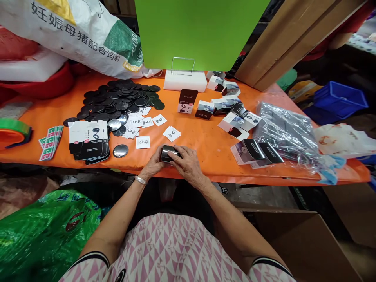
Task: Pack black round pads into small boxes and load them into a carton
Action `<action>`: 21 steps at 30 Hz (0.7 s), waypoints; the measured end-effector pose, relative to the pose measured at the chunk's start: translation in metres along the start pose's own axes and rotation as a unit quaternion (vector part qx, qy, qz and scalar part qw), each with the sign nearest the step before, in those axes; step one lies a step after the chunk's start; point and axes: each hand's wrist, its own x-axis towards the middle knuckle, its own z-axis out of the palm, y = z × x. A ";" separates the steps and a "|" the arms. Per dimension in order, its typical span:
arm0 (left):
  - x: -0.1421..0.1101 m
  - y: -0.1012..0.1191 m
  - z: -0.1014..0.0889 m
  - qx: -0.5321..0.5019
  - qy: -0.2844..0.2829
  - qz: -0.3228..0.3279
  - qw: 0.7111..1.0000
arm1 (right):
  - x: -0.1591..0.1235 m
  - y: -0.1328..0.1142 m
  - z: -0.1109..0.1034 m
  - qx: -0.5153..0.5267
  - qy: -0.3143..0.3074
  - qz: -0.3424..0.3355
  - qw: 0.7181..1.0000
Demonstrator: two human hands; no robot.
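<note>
Near the table's front edge, my left hand [154, 163] grips the left end of a small black box [166, 154] with fine print on it. Fingers of my right hand [189, 164] lie on its top and right side, so that end is hidden. White square cards [143, 142] printed with a small picture lie just beyond my hands, and one black disc [120, 150] is to their left. Farther back left is a heap of black discs [117, 98]. A stack of flat black-and-white cartons [89, 137] rests by the left front edge.
Small printed boxes [205, 109] and folded cartons [256, 151] lie right of centre. A plastic-wrapped dark bundle [284, 131] sits farther right on the orange table [188, 129]. A white foam block [185, 81] stands below a green panel [199, 31]. Stickers [51, 143] lie at left.
</note>
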 end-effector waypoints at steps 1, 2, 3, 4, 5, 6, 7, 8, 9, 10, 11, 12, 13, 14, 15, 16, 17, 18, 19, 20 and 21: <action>0.000 0.000 0.000 -0.001 0.002 -0.001 1.000 | 0.001 0.000 0.000 0.003 -0.006 0.008 1.000; 0.001 -0.001 0.000 -0.002 0.003 0.000 1.000 | 0.001 0.001 0.000 0.009 -0.011 0.016 1.000; 0.001 -0.001 0.000 -0.001 0.002 0.001 1.000 | 0.002 0.002 0.000 0.018 -0.014 0.022 0.999; 0.001 -0.001 0.000 -0.001 0.001 0.004 1.000 | 0.002 0.003 0.000 0.026 -0.015 0.026 0.999; 0.001 -0.002 0.000 0.000 -0.002 0.006 1.000 | 0.003 0.003 0.000 0.034 -0.013 0.029 0.999; 0.001 -0.002 0.000 0.001 -0.004 0.008 1.000 | 0.004 0.003 0.000 0.038 -0.008 0.031 0.999; 0.001 -0.002 0.000 0.001 -0.005 0.009 1.000 | 0.004 0.003 -0.001 0.039 -0.004 0.033 0.999; 0.001 -0.003 0.000 0.000 -0.004 0.009 1.000 | 0.004 0.002 -0.002 0.037 -0.003 0.037 0.999; 0.001 -0.003 0.000 -0.002 -0.003 0.008 1.000 | 0.004 0.001 -0.002 0.032 -0.006 0.042 0.999; 0.001 -0.004 0.000 -0.007 -0.003 0.006 1.000 | 0.004 -0.001 -0.003 0.027 -0.013 0.048 0.998; 0.001 -0.004 0.000 -0.013 -0.003 0.003 1.000 | 0.003 -0.003 -0.003 0.022 -0.023 0.054 0.998; 0.001 -0.004 0.000 -0.018 -0.004 0.000 1.000 | 0.002 -0.005 -0.003 0.020 -0.034 0.059 0.997; 0.001 -0.004 0.001 -0.021 -0.004 -0.003 1.000 | 0.000 -0.006 -0.004 0.023 -0.044 0.061 0.997; 0.001 -0.004 0.000 -0.021 -0.005 -0.005 1.000 | -0.002 -0.007 -0.004 0.029 -0.053 0.058 0.996; 0.001 -0.003 0.000 -0.019 -0.007 -0.007 1.000 | -0.004 -0.008 -0.004 0.039 -0.060 0.052 0.996; 0.001 -0.002 -0.001 -0.015 -0.010 -0.008 1.000 | -0.006 -0.008 -0.004 0.051 -0.066 0.042 0.996; 0.001 0.000 -0.001 -0.012 -0.016 -0.009 1.000 | -0.008 -0.006 -0.004 0.064 -0.069 0.033 0.995; 0.000 0.001 -0.002 -0.012 -0.025 -0.007 1.000 | -0.009 -0.004 -0.004 0.080 -0.071 0.025 0.994; 0.000 0.003 -0.002 -0.016 -0.032 0.001 0.999 | -0.011 -0.002 -0.004 0.100 -0.071 0.020 0.992; 0.000 0.004 -0.002 -0.022 -0.032 0.017 0.999 | -0.012 0.001 -0.003 0.127 -0.068 0.018 0.989; 0.001 0.005 -0.001 -0.025 -0.023 0.038 0.999 | -0.013 0.003 -0.001 0.160 -0.057 0.021 0.985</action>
